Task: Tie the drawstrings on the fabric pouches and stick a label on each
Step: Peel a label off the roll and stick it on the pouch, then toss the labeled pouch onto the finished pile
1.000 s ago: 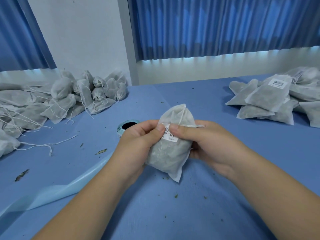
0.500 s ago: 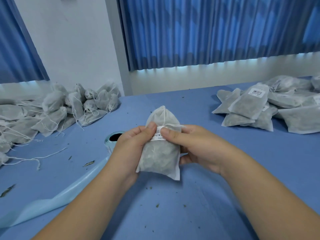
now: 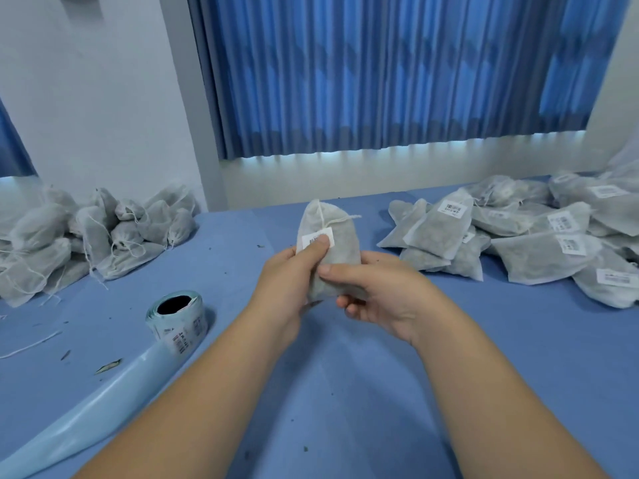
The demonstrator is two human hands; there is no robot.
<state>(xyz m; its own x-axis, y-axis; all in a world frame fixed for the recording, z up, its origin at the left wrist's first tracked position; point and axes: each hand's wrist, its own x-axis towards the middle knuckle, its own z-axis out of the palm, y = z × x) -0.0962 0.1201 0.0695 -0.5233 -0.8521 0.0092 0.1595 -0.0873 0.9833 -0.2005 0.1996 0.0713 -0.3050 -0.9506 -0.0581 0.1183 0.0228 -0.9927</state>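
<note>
A white fabric pouch [image 3: 337,238] filled with grey-green material stands upright above the blue table, held between both hands. Its drawstring [image 3: 337,220] is tied near the top. A white barcode label [image 3: 313,238] sits on its upper front. My left hand [image 3: 294,274] grips the pouch's left side with the thumb pressing on the label. My right hand [image 3: 377,292] holds the lower right side, thumb across the front.
A heap of unlabelled pouches [image 3: 86,236] with loose strings lies at the left. Labelled pouches [image 3: 539,236] are piled at the right. A roll of labels [image 3: 178,319] stands near my left forearm, its pale blue backing strip [image 3: 86,416] trailing to the lower left. Leaf crumbs dot the blue table [image 3: 345,392].
The view has tilted up. The pouch moved up and away from me, and my right thumb slid off the label down to the pouch's middle; the left thumb stays on the label.
</note>
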